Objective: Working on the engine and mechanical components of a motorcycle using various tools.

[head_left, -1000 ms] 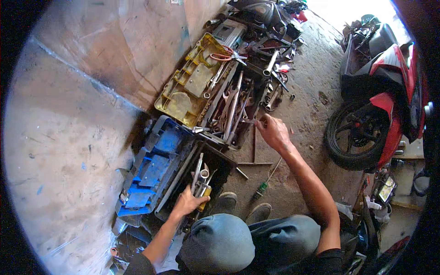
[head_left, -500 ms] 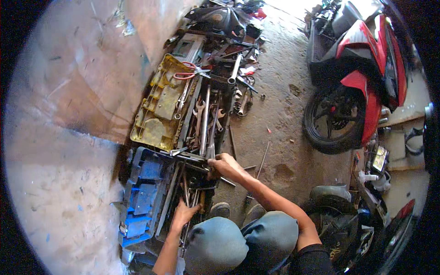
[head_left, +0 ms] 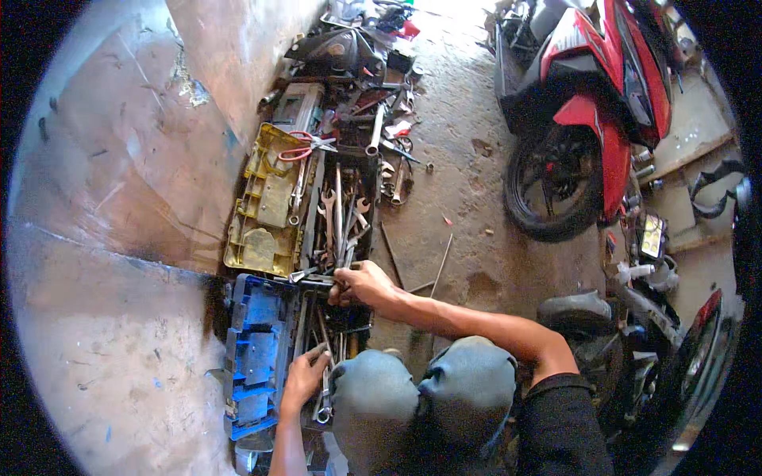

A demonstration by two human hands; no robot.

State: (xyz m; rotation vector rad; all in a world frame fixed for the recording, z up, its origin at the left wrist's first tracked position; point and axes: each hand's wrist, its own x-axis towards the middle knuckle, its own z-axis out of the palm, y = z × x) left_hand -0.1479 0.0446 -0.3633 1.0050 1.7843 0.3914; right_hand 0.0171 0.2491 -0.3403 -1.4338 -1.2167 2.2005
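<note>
Over the toolbox with the blue lid [head_left: 255, 353], my left hand [head_left: 302, 381] reaches toward loose metal tools, its thumb and forefinger slightly apart and nothing plainly held. Just beside it lies a ring-ended wrench [head_left: 323, 411]. My right hand [head_left: 367, 284] is closed at the border between the two boxes, fingers curled downward; what they grip is hidden. Ahead of it, the box with the yellow lid [head_left: 262, 238] holds several tools, among them an open-ended wrench [head_left: 329, 218] and a long metal bar [head_left: 339, 202].
Red-handled scissors [head_left: 298, 151] rest across the yellow lid. A thin rod [head_left: 443, 266] lies on the floor to the right. A red scooter [head_left: 607, 159] stands at the far right, with a loose lamp [head_left: 652, 236] and parts nearer. A wall [head_left: 135, 182] rises along the left.
The view has shifted, with the scooter now further left. My left hand's thumb and fingers have come closer together. My right hand stays closed by the boxes' shared edge.
</note>
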